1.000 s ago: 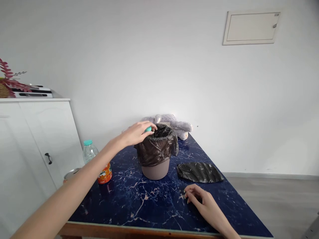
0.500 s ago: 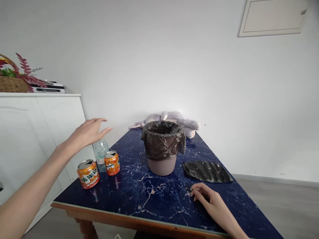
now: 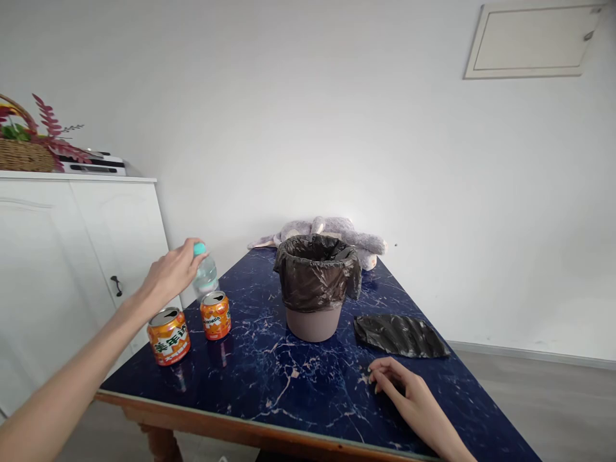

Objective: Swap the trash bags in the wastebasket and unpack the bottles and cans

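Note:
My left hand [image 3: 174, 269] is closed around the teal cap [image 3: 199, 249] of a clear plastic bottle [image 3: 206, 277], which leans slightly behind the orange soda cans. The nearer can [image 3: 169, 339] stands by the table's left edge; a second can [image 3: 215, 317] stands to its right, in front of the bottle. Both are upright with opened tops. My right hand [image 3: 399, 388] rests on the table, fingers loosely curled and thumb apart, holding nothing. Just beyond it lies a folded black plastic bag [image 3: 400, 335]. In the middle stands a trash bin [image 3: 312, 324] lined with a black bag [image 3: 312, 282].
The blue marble-patterned table [image 3: 269, 385] reaches to the wall. Behind the bin lies a grey plush toy [image 3: 368, 242]. On the left is a white cabinet [image 3: 113, 224] with a wicker basket [image 3: 24, 156] on top.
My left hand has come down onto the bottle and taken hold of its cap. The bottle has shifted right and now tilts. My right hand stays in place.

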A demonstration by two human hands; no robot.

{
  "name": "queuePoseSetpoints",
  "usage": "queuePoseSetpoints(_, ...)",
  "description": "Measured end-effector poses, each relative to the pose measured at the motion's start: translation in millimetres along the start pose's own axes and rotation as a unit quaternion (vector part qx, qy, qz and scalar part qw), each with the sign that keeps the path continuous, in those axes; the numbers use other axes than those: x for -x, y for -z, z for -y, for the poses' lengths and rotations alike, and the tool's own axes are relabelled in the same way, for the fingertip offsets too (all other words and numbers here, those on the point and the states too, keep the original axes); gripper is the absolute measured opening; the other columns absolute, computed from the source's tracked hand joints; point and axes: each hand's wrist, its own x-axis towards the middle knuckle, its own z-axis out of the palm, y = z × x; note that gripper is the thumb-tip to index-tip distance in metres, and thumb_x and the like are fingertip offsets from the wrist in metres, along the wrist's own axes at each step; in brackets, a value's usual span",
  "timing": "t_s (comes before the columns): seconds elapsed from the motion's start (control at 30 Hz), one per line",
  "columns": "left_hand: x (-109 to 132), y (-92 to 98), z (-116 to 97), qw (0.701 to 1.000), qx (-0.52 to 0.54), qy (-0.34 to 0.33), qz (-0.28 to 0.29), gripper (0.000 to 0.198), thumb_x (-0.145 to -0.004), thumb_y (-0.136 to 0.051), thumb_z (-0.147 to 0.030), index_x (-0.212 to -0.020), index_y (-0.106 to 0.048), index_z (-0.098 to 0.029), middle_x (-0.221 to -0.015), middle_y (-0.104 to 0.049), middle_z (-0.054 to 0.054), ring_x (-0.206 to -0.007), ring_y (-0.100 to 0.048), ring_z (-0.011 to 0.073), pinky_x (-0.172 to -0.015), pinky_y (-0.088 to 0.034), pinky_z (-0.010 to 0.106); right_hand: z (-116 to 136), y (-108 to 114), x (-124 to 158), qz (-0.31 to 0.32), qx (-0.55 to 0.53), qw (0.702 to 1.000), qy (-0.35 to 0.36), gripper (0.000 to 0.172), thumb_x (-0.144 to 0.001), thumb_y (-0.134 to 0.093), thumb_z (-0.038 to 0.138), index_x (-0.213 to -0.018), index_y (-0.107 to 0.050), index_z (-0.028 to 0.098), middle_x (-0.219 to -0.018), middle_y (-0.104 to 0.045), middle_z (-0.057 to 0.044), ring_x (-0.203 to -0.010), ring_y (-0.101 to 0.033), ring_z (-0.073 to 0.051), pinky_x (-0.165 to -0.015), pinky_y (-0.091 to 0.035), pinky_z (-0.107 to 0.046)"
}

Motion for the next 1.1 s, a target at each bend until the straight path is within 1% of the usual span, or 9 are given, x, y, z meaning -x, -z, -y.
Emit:
queuePoseSetpoints(0.13, 10.6, 26.4, -68.0, 0.933, 0.194, -0.100, -0.287, 0.036, -0.107, -0.049, -0.040, -0.139, -0.048, -0.023, -0.136, -0.072, 0.012, -0.119, -0.073, 0.0297, -0.100, -0.058, 0.045, 2.3, -0.2, 0.0, -0.006, -0.005, 1.000, 0.003, 0.041, -0.103, -0.055, 0.063, -0.110, -0.068, 0.025, -0.096, -0.076, -0.005, -0.087, -0.072, -0.022, -0.083, -0.053, -0.031)
queuePoseSetpoints(0.2, 12.2, 38.6, -104.8, 0.886, 0.286, -0.170, -0.325, 0.032, -0.108, -0.050, -0.037, -0.138, -0.047, -0.026, -0.138, -0.072, 0.009, -0.127, -0.070, 0.0241, -0.108, -0.057, 0.042, 4.3, 0.0, -0.1, -0.006, -0.006, 1.000, 0.000, 0.041, -0.103, -0.055, 0.063, -0.110, -0.068, 0.025, -0.096, -0.075, -0.005, -0.087, -0.072, -0.022, -0.082, -0.052, -0.030)
queuePoseSetpoints(0.33, 1.6, 46.3, -161.3, 0.858, 0.368, -0.275, -0.230, 0.029, -0.108, -0.053, -0.034, -0.135, -0.047, -0.025, -0.136, -0.072, 0.010, -0.126, -0.070, 0.0237, -0.104, -0.060, 0.041, 7.1, -0.2, -1.0, -0.008, -0.009, 1.000, 0.005, 0.040, -0.103, -0.055, 0.062, -0.108, -0.068, 0.024, -0.095, -0.076, -0.005, -0.087, -0.072, -0.022, -0.082, -0.052, -0.030)
queuePoseSetpoints(0.47, -15.9, 28.8, -192.3, 0.896, 0.327, -0.298, -0.034, 0.032, -0.108, -0.053, -0.041, -0.135, -0.053, -0.024, -0.125, -0.076, 0.013, -0.110, -0.076, 0.0284, -0.087, -0.063, 0.042, 8.1, -0.7, -1.8, -0.015, -0.010, 1.000, 0.018, 0.040, -0.103, -0.056, 0.062, -0.107, -0.069, 0.024, -0.092, -0.075, -0.004, -0.084, -0.071, -0.022, -0.080, -0.052, -0.030)
queuePoseSetpoints(0.57, -20.4, 14.4, -201.9, 0.906, 0.277, -0.310, 0.077, 0.044, -0.108, -0.047, -0.052, -0.144, -0.054, -0.026, -0.138, -0.072, 0.013, -0.120, -0.073, 0.0317, -0.094, -0.060, 0.046, 9.0, -0.5, -2.0, -0.017, -0.012, 1.000, 0.018, 0.040, -0.103, -0.056, 0.062, -0.106, -0.069, 0.024, -0.091, -0.074, -0.004, -0.083, -0.071, -0.021, -0.080, -0.053, -0.030)
queuePoseSetpoints(0.7, -19.1, 13.2, -187.5, 0.912, 0.297, -0.280, 0.045, 0.051, -0.111, -0.034, -0.055, -0.146, -0.055, -0.025, -0.154, -0.062, 0.011, -0.138, -0.062, 0.0292, -0.110, -0.052, 0.046, 10.9, -0.3, -2.3, -0.016, -0.014, 1.000, 0.016, 0.041, -0.103, -0.055, 0.062, -0.106, -0.068, 0.023, -0.091, -0.074, -0.004, -0.082, -0.071, -0.021, -0.079, -0.053, -0.030)
queuePoseSetpoints(0.87, -30.5, 11.4, -117.6, 0.965, 0.186, -0.183, -0.021, 0.055, -0.106, -0.034, -0.054, -0.140, -0.059, -0.019, -0.145, -0.067, 0.014, -0.134, -0.063, 0.0319, -0.114, -0.047, 0.048, 12.4, 0.4, -0.6, -0.016, -0.018, 1.000, 0.015, 0.041, -0.103, -0.055, 0.063, -0.107, -0.069, 0.024, -0.092, -0.075, -0.005, -0.084, -0.072, -0.022, -0.080, -0.054, -0.032)
queuePoseSetpoints(1.03, -22.1, -22.1, -41.3, 0.958, -0.005, -0.116, 0.263, 0.090, -0.086, -0.052, -0.071, -0.154, -0.052, -0.012, -0.155, -0.058, 0.025, -0.138, -0.060, 0.0407, -0.111, -0.048, 0.047, 11.4, 1.9, 1.2, -0.013, -0.010, 1.000, 0.010, 0.043, -0.102, -0.054, 0.064, -0.108, -0.068, 0.024, -0.094, -0.075, -0.005, -0.085, -0.072, -0.022, -0.082, -0.054, -0.032)
queuePoseSetpoints(1.1, -8.2, -37.0, -25.4, 0.946, -0.022, -0.093, 0.311, 0.097, -0.071, -0.067, -0.071, -0.150, -0.058, -0.014, -0.146, -0.065, 0.026, -0.129, -0.067, 0.0429, -0.100, -0.055, 0.045, 11.8, 2.3, 1.3, -0.009, -0.008, 1.000, 0.007, 0.043, -0.102, -0.055, 0.065, -0.109, -0.068, 0.024, -0.095, -0.075, -0.005, -0.085, -0.072, -0.022, -0.083, -0.054, -0.032)
